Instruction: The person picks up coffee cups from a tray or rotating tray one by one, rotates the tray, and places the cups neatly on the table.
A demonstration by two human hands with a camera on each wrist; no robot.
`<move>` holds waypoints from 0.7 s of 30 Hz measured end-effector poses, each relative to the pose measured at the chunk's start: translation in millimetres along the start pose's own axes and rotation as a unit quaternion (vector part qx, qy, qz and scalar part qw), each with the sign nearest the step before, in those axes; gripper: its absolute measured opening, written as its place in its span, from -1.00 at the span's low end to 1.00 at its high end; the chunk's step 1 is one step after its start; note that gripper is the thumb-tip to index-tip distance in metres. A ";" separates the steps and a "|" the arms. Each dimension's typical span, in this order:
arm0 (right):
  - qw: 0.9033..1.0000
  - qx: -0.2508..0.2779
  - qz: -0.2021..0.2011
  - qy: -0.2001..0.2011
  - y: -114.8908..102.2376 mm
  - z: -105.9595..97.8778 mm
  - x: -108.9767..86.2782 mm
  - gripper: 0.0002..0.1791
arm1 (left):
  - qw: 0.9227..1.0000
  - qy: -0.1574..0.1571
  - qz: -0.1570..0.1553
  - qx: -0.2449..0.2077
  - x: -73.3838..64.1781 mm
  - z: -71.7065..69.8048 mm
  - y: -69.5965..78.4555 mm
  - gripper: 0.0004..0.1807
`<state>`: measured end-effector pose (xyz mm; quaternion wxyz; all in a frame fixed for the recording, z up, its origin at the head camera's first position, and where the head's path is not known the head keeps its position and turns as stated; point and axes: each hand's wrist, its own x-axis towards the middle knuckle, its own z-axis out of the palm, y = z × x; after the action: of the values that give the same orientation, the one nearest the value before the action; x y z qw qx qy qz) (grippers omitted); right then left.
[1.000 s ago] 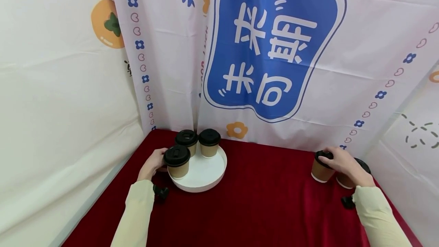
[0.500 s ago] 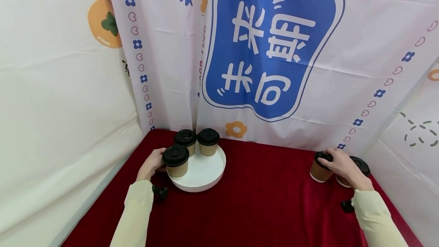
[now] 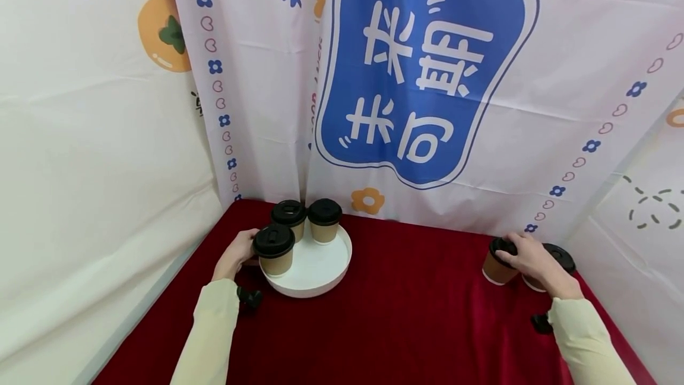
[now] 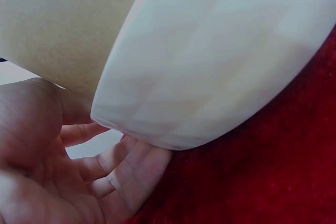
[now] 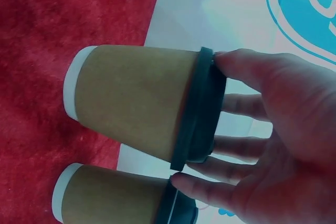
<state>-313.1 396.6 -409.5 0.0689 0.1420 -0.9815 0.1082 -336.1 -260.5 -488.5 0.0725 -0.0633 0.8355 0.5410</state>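
On the left, a round white tray (image 3: 320, 272) bears three brown paper cups with black lids. My left hand (image 3: 237, 254) grips the tray's left side, next to the front cup (image 3: 276, 261). In the left wrist view, fingertips (image 4: 149, 161) touch the lower edge of the tray's patterned wall (image 4: 210, 77). Far to the right, my right hand (image 3: 526, 257) holds a lidded paper cup (image 3: 497, 271) from above. The right wrist view shows thumb and fingers spread about its black lid (image 5: 202, 114). Another lidded cup (image 3: 561, 257) stands close by, partly hidden by that hand.
A red cloth (image 3: 406, 302) covers the table between the tray and the right-hand cups. Behind hangs a white printed curtain (image 3: 267, 88). White fabric walls (image 3: 107, 165) rise at both sides.
The view shifts very slightly. Both hands, the tray and the cups keep their places.
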 end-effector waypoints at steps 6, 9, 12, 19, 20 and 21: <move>0.999 -0.001 0.030 -0.012 -4.4 -7.1 0.9 -0.47 | 1.000 -0.003 0.000 -0.003 -1.4 0.8 0.1 -0.65; 0.999 0.011 0.031 0.017 -7.8 -9.5 3.2 -0.53 | 1.000 -0.004 0.000 -0.002 -0.9 0.7 -0.8 -0.64; 0.998 0.031 0.025 0.053 -13.0 -12.1 5.8 -0.58 | 1.000 -0.005 0.000 -0.002 -0.3 0.1 -1.2 -0.63; 0.993 0.072 0.003 0.093 -33.5 -19.1 11.0 -0.62 | 1.000 0.005 0.017 0.021 0.4 -1.0 -0.8 -0.65; 0.993 0.079 0.001 0.091 -36.6 -19.6 11.9 -0.61 | 0.999 0.006 0.020 0.028 0.8 -1.1 -0.9 -0.65; 0.992 0.087 -0.002 0.090 -39.1 -19.6 13.2 -0.61 | 0.999 0.006 0.023 0.033 1.1 -1.4 -0.8 -0.64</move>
<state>-312.1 361.0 -380.7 0.1448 0.1389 -0.9578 0.2059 -337.0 -262.2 -488.8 0.0568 -0.0452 0.8544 0.5145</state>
